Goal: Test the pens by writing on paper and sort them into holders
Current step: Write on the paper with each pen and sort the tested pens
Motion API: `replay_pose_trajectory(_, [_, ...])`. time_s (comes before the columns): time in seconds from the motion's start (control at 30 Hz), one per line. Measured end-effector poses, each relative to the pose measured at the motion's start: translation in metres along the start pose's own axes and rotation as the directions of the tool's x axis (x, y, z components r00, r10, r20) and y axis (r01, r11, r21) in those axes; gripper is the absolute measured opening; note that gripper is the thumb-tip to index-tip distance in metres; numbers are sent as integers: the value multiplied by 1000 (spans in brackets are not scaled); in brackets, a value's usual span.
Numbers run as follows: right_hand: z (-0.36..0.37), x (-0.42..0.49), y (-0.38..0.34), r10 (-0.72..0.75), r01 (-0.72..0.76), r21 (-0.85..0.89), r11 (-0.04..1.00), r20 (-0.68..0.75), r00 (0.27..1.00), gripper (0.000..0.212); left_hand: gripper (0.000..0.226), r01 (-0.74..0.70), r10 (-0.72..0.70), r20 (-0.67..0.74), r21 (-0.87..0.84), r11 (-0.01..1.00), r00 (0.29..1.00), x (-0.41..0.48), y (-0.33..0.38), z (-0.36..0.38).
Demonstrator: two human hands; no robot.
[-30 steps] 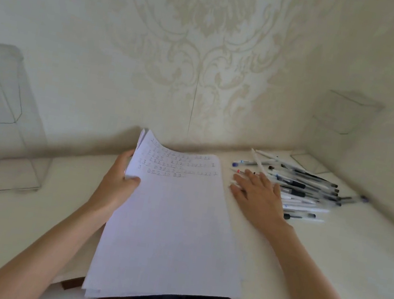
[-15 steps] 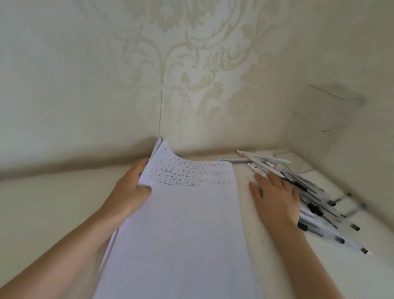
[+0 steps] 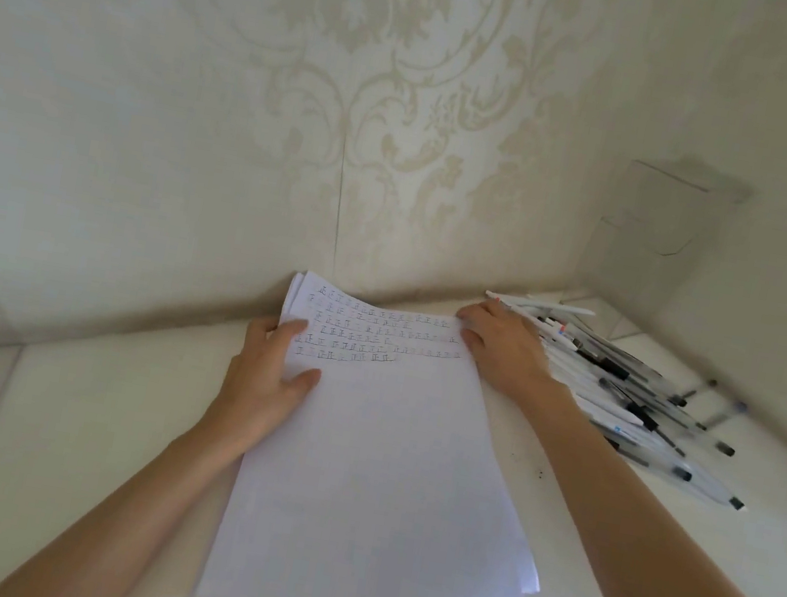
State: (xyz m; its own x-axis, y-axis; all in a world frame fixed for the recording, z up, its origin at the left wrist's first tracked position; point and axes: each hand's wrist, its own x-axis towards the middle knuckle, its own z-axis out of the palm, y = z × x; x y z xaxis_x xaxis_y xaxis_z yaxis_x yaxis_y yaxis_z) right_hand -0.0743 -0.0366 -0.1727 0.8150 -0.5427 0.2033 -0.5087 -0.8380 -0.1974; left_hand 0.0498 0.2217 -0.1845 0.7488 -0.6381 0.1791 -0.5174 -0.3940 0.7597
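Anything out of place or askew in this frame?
The paper stack hangs over the near edge of the table, its sheets fanned unevenly at the lower right corner. The pens lie in a loose, crisscrossed heap at right, and small dark specks dot the table beside them.

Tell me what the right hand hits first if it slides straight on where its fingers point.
The right hand would probably meet the wallpapered wall, after crossing the paper stack corner beneath it; depth is unclear.
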Motion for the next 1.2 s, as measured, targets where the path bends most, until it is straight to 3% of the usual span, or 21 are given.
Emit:
replay_pose_trajectory(0.07, [-3, 0, 5, 24, -23, -47, 999, 9, 1000, 30, 48, 11, -10, -10, 12, 1000, 1000, 0, 0, 1])
replay_pose_trajectory(0.2, [-6, 4, 4, 12, -7, -137, 991, 41, 999, 45, 46, -18, 18, -43, 5, 1000, 999, -2, 0, 0])
replay_pose_trajectory(0.57, [-6, -7, 19, -20, 20, 0, 1000, 7, 1000, 33, 46, -37, 34, -85, -29, 999, 996, -3, -11, -6])
replay_pose_trajectory(0.83, [-18, -41, 52, 1, 3, -98, 995, 39, 999, 35, 58, -67, 73, -34, 145, 987, 997, 4, 11, 20])
replay_pose_trajectory(0.9, [-21, -46, 59, -26, 27, -28, 999, 22, 999, 38, 57, -94, 99, -16, 182, 979, 995, 8, 23, 33])
replay_pose_trajectory(1.0, [-38, -64, 58, -7, 34, 251, 967, -106, 994, 28, 57, -110, 110, 8, 191, 975, 994, 15, 33, 46])
replay_pose_trajectory(1.1, [-55, -92, 64, 8, 32, 264, 964, -150, 989, 20, 63, -108, 106, 21, 196, 975, 994, 16, 30, 46])
replay_pose_trajectory(1.2, [-61, -124, 67, -47, 64, 268, 961, -69, 996, 11, 68, -137, 130, 47, 210, 968, 990, 10, 25, 41])
